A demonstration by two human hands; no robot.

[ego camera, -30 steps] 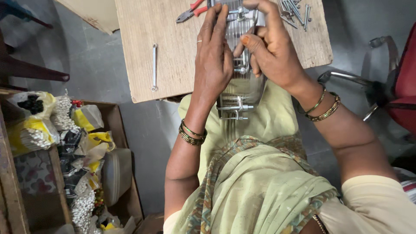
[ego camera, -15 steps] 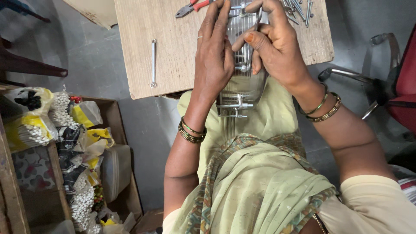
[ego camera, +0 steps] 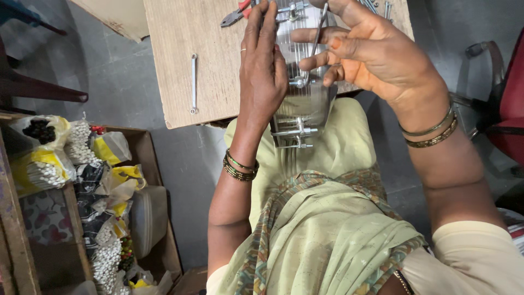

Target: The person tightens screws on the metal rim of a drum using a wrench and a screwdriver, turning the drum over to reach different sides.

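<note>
At the near edge of the pale wooden work board [ego camera: 180,82], you hold a shiny ribbed sheet-metal piece with bolted clamp fittings [ego camera: 303,106] so that its lower end hangs off the board over your lap. That overhang likely gives you access to both faces of it.

Your left hand [ego camera: 265,71] lies flat along the piece's left side, fingers together and extended, pressing it steady. 1 ring shows on a finger; dark bangles sit at the wrist.

Your right hand [ego camera: 371,57] hovers over the piece's right side. Its thumb and first fingers pinch a thin steel rod-like tool [ego camera: 316,43], slanted with the lower tip meeting a small bolt fitting [ego camera: 297,83] near the middle of the piece. The remaining fingers fan apart, clear of the metal. The steep angle probably suits turning or seating that fitting.

2 more clamp fittings [ego camera: 297,136] sit at the piece's lower end, untouched.

Elsewhere on the board:
- a slim silver spanner [ego camera: 193,82] lies alone on the left, well apart from your hands
- red-handled pliers [ego camera: 236,13] rest at the far edge, just beside your left fingertips
- loose steel bolts [ego camera: 379,8] lie at the far right corner

Down on your left, an open brown box [ego camera: 147,164] holds clear and yellow plastic bags of small white parts [ego camera: 46,172].
</note>
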